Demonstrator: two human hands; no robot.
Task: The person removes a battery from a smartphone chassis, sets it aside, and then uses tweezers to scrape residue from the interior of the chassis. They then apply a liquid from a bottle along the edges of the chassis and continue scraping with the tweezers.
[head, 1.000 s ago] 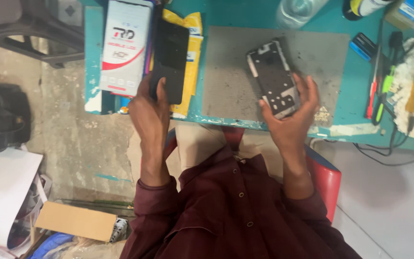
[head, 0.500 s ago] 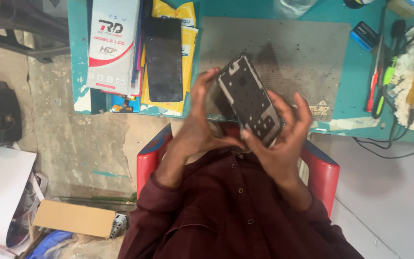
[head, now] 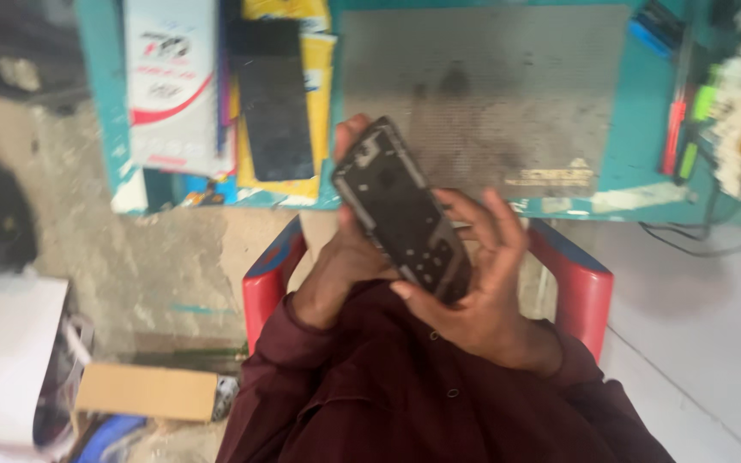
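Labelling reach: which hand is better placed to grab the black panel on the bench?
Probably left. The left hand is on the same side as the black panel, just below it. The right hand wraps the opened phone from the far side.

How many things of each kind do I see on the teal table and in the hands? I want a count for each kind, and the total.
Opened phone, held by left hand and right hand: 1
Black phone screen on the table: 1
White box: 1
Yellow packet: 1
Grey work mat: 1
Red-handled tool: 1
Total: 6
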